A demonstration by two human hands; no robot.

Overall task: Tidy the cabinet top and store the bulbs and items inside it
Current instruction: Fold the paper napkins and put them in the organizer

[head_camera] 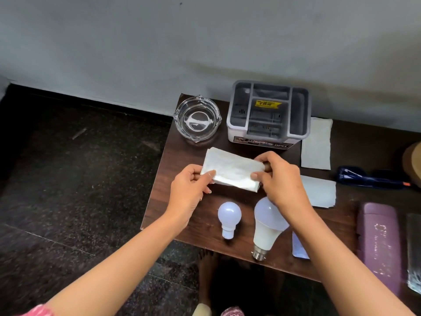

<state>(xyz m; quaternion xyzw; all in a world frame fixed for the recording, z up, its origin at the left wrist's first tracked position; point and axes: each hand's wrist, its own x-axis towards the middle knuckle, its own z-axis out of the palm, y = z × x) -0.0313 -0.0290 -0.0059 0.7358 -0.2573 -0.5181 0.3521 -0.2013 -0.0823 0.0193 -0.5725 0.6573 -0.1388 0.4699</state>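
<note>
Both hands hold a folded white tissue (230, 169) a little above the dark wooden cabinet top (182, 156). My left hand (189, 190) pinches its left end, my right hand (278, 179) pinches its right end. Below them lie two white bulbs: a small bulb (229, 218) and a larger bulb (266, 226) with a metal cap, partly covered by my right wrist. A grey compartment organiser (268, 112) and a clear glass ashtray (197, 118) stand at the back.
Two more white tissues (316, 144) (321, 190) lie to the right, then a blue pen-like item (369, 177), a purple case (380, 247) and a small foil packet (299, 248). The grey wall is behind; dark stone floor (79, 179) lies left. My bare feet show under the front edge.
</note>
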